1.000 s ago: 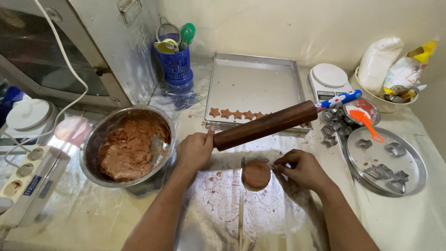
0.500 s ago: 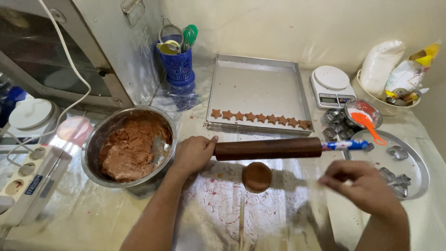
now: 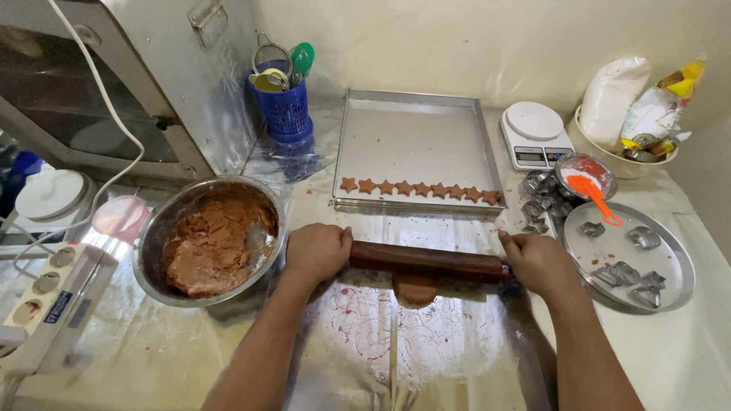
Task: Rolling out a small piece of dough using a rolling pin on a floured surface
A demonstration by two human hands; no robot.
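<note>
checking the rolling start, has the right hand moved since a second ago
Yes. The right hand left the dough ball and now grips the rolling pin's right end, nearer the round tray.

Rolling pin (image 3: 426, 261): brown wooden cylinder, smooth and faintly glossy, lying level and nearly straight across the frame, just below centre. Each end is enclosed in a closed grip: the left hand (image 3: 318, 251) over the left end, the right hand (image 3: 539, 262) over the right end, where a trace of blue handle shows.

Dough lump (image 3: 415, 289): one rounded piece of reddish-brown dough, matte, thick and not yet flat. It sits directly beneath the pin's middle, touching it, its lower half showing below the pin's near edge. It rests on a clear plastic sheet (image 3: 426, 342) spread over the counter, lower centre of the frame.
</note>
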